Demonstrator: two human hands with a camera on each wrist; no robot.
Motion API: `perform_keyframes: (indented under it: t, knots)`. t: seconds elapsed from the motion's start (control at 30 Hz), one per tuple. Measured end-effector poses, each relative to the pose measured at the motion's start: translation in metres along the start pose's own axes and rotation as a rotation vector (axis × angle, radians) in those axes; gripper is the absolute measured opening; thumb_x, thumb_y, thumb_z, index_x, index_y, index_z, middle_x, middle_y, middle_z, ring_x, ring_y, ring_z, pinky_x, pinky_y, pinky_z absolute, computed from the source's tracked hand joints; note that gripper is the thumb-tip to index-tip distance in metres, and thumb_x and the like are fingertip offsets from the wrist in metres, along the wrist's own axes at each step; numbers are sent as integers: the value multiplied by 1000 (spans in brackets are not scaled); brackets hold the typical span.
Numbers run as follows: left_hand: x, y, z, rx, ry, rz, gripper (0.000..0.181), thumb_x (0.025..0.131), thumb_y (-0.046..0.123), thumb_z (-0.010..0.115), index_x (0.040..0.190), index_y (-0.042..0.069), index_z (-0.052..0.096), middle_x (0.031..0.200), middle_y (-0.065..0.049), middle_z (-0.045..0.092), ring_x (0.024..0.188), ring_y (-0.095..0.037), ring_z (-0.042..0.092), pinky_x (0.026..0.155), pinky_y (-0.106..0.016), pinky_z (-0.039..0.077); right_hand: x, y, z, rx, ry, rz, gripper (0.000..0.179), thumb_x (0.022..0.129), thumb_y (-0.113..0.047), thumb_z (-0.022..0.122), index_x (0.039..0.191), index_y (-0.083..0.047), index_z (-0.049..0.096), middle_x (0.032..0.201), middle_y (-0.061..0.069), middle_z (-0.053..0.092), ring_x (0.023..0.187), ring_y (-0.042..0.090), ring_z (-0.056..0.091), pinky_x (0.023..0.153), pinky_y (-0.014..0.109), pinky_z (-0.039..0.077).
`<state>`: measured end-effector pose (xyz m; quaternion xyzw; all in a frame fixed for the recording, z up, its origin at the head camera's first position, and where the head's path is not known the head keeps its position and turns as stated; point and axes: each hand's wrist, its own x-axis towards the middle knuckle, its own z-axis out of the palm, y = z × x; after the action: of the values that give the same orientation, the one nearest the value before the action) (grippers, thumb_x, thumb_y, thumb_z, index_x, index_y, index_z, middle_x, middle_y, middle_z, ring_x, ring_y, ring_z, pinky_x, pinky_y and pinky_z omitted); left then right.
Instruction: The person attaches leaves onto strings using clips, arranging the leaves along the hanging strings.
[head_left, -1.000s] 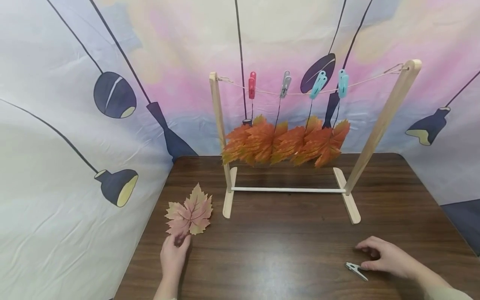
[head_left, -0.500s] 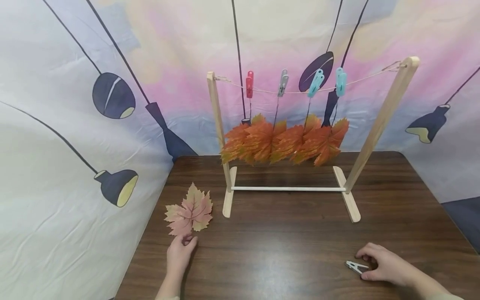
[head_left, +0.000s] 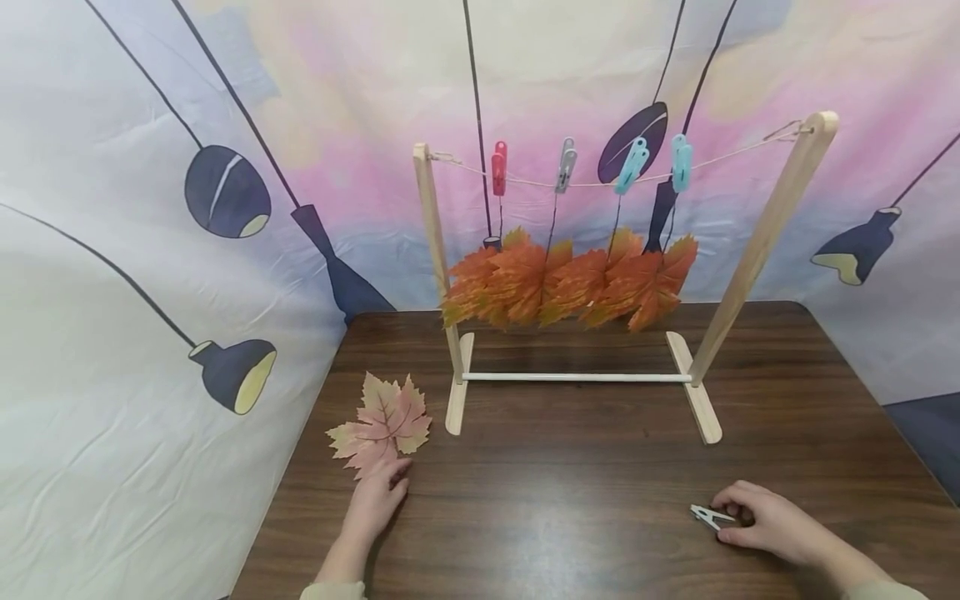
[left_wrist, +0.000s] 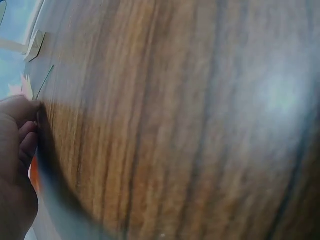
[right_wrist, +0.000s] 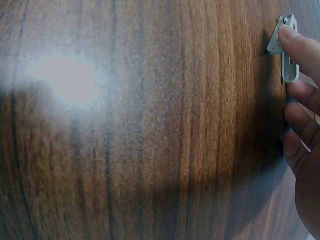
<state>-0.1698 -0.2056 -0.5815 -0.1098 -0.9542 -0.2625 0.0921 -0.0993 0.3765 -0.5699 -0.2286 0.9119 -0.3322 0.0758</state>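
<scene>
A pale pink and yellow maple leaf (head_left: pixel 382 429) lies at the table's left side, with my left hand (head_left: pixel 378 500) at its lower edge. My left fingertips hold it near its base; its thin green stem (left_wrist: pixel 46 80) sticks out past them in the left wrist view. My right hand (head_left: pixel 768 518) pinches a light grey clothespin (head_left: pixel 708 517) by its handles between thumb and fingers, close over the table at the right. In the right wrist view the thumb lies across the same clothespin (right_wrist: pixel 290 70).
A wooden rack (head_left: pixel 765 250) stands at the back with a string (head_left: pixel 738 162) across it. Red (head_left: pixel 499 169), grey (head_left: pixel 566 167) and turquoise clothespins (head_left: pixel 681 165) hold orange maple leaves (head_left: pixel 570 283) on it. The rack's feet (head_left: pixel 455 408) reach forward on the brown table (head_left: pixel 562 492).
My left hand has moved right and a little forward, and the pink leaf has turned anticlockwise. The right fingers have closed round the clothespin, which has shifted slightly.
</scene>
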Motion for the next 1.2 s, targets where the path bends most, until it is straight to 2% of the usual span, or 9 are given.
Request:
perform_keyframes:
  t: [0.13, 0.37, 0.53, 0.63, 0.8, 0.93, 1.03, 1.2]
  knots:
    - [4, 0, 0, 16, -47, 49, 27, 75, 1, 73, 101, 7, 71, 94, -1, 64, 90, -21, 60, 80, -42, 48, -1, 0, 0, 1, 8, 11, 26, 79, -33, 74, 98, -20, 62, 86, -17, 47, 75, -3, 44, 57, 21, 39]
    - [12, 9, -5, -9, -211, 140, 24, 74, 3, 74, 97, 11, 73, 87, 9, 54, 85, -11, 53, 79, -34, 46, 0, -2, -1, 35, -11, 57, 24, 80, -34, 73, 98, -21, 62, 86, -16, 47, 74, -2, 44, 57, 21, 39]
    - [18, 12, -7, 11, -256, 193, 15, 76, 5, 73, 90, 11, 73, 85, 8, 53, 83, -12, 54, 77, -33, 46, 0, -1, -1, 44, -12, 60, 23, 81, -32, 73, 97, -21, 62, 85, -14, 46, 74, -2, 43, 57, 21, 39]
    - [21, 12, -7, 29, -270, 210, 10, 76, 7, 74, 83, 14, 70, 83, 9, 55, 82, -12, 55, 76, -32, 46, 0, 0, -1, 57, -15, 48, 22, 81, -31, 73, 97, -20, 62, 85, -13, 46, 74, -1, 44, 57, 21, 40]
    - [21, 10, -7, 59, -279, 207, 13, 77, 9, 74, 76, 18, 65, 82, 11, 52, 78, -9, 53, 72, -32, 46, 2, 0, 0, 55, -10, 44, 22, 81, -31, 73, 97, -20, 62, 86, -13, 47, 74, -1, 45, 57, 21, 41]
    - [18, 6, -8, 56, -260, 186, 13, 75, 9, 76, 83, 16, 68, 87, 10, 51, 82, -10, 52, 74, -32, 46, 3, 1, 1, 57, -16, 50, 22, 82, -31, 72, 98, -20, 62, 86, -12, 47, 74, -1, 45, 58, 21, 42]
    - [17, 1, -10, 51, -233, 172, 21, 73, 5, 77, 92, 13, 71, 93, 7, 51, 89, -14, 52, 79, -35, 46, 3, 0, -1, 72, -38, 79, 23, 82, -33, 71, 98, -19, 62, 86, -12, 48, 74, -1, 45, 58, 21, 41]
    - [20, -6, -10, 68, -185, 200, 26, 73, 1, 76, 98, 8, 71, 100, -1, 55, 96, -19, 55, 85, -39, 46, 3, -3, -3, 80, -50, 127, 24, 82, -37, 70, 98, -21, 62, 85, -12, 47, 73, 0, 44, 56, 21, 40]
